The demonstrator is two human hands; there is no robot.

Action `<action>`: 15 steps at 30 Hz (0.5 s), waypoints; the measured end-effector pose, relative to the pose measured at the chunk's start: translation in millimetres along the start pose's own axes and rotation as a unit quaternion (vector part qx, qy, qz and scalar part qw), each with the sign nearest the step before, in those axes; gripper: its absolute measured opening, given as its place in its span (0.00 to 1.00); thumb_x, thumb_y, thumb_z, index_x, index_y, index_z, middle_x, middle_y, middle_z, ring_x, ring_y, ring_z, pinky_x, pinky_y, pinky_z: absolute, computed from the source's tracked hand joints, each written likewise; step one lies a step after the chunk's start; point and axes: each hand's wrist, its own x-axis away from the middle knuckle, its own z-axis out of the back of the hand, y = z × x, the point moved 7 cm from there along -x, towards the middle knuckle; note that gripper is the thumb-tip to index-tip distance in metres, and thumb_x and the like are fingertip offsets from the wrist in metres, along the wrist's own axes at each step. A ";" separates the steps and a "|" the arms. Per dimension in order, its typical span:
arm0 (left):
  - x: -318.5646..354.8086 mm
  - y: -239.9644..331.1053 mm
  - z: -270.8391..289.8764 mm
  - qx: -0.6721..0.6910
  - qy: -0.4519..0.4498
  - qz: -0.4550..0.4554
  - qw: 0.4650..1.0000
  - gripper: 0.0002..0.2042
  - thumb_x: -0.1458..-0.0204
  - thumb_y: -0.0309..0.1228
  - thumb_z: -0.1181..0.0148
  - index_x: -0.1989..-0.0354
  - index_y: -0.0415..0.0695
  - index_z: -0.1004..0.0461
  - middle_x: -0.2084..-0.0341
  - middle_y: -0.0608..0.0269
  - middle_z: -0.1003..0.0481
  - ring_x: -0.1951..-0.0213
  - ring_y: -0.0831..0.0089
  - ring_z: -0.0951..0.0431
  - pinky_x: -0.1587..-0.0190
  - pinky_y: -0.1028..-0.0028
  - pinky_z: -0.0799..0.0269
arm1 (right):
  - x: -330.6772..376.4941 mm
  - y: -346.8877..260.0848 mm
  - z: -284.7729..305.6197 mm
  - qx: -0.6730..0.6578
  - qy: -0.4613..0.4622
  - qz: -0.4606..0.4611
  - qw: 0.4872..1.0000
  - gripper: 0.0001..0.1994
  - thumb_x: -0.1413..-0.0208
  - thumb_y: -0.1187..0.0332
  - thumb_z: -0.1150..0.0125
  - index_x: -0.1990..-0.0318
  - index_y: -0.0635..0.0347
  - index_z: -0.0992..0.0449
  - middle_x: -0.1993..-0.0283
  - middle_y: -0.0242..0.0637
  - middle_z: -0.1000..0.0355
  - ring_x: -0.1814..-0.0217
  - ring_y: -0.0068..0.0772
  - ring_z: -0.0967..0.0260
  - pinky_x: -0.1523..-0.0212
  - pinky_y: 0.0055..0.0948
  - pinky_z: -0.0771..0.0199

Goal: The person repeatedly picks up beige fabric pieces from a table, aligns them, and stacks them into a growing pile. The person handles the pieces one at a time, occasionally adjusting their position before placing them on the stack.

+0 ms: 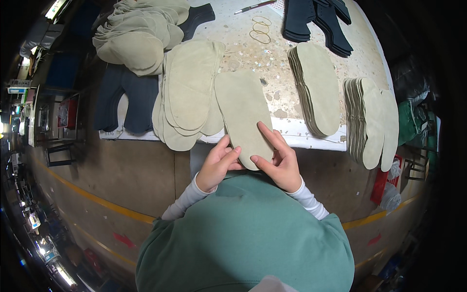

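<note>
At the table's near edge, both my hands hold the heel end of beige insoles, a small stack or single piece; I cannot tell how many. My left hand grips the left edge, its thumb at the rim and some fingers underneath. My right hand has its thumb and index finger on the top face, with other fingers at the right edge. Touching these insoles on the left is a loose, fanned pile of insoles. A neat stack of insoles lies to the right.
More insole stacks overhang the table's right edge. A heaped pile of insoles lies far left, above dark cut pieces. Other dark pieces, rubber bands and a pen are on the worn white table.
</note>
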 end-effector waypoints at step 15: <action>-0.3 -5.9 -17.8 0.016 -0.071 0.017 0.997 0.30 0.36 0.26 0.52 0.29 0.43 0.58 0.48 0.49 0.27 0.51 0.62 0.21 0.50 0.67 0.23 | -21.8 0.4 40.4 -0.065 0.063 -0.087 0.992 0.25 0.44 0.79 0.45 0.37 0.61 0.34 0.59 0.39 0.29 0.67 0.22 0.32 0.66 0.21 0.31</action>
